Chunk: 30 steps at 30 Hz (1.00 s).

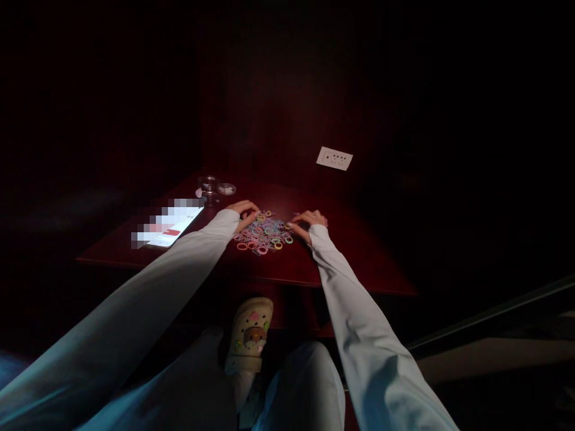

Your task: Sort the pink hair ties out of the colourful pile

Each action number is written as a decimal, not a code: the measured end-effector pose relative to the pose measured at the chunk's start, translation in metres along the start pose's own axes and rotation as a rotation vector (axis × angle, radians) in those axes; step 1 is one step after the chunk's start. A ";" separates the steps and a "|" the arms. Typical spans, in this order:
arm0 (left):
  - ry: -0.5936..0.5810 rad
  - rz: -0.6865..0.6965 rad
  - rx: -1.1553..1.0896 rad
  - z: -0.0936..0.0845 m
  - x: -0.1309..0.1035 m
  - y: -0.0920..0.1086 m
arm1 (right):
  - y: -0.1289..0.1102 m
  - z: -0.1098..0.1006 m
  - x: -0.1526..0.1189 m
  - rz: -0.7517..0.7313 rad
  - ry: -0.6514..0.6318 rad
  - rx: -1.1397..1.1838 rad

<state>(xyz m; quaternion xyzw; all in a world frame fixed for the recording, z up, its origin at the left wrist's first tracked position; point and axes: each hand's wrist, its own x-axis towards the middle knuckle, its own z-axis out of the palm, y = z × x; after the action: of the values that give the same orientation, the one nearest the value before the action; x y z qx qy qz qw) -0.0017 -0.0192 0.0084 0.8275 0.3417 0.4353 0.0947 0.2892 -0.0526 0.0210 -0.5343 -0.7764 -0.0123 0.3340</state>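
Note:
A pile of small colourful rings (265, 232), like hair ties, lies spread on the dark red table (359, 251). My left hand (245, 213) touches the pile's upper left edge, its fingers apart and curving over the rings. On the pile's right side is my right hand (308, 222), thumb and fingers bent and apart, the fingertips at the outermost rings. Neither hand visibly holds a ring.
A lit phone (179, 222) lies left of my left forearm. Behind it stand a clear round jar (208, 184) and a round lid or dish (226, 189). A white socket plate (335, 158) is on the wall. Below the table's front edge shows a cream clog (250, 335).

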 end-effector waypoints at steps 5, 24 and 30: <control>-0.016 -0.004 0.020 -0.002 -0.001 0.004 | -0.010 0.012 -0.004 -0.208 -0.226 0.108; 0.005 0.003 -0.006 0.002 -0.001 0.000 | 0.003 0.022 0.002 -0.109 -0.096 0.344; 0.010 0.008 -0.010 0.003 -0.001 0.000 | -0.006 0.020 0.007 0.001 0.000 0.398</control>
<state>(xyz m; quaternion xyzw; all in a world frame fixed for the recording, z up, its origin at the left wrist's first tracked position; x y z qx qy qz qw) 0.0003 -0.0194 0.0064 0.8261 0.3366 0.4417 0.0956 0.2725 -0.0417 0.0111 -0.4583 -0.7631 0.1418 0.4331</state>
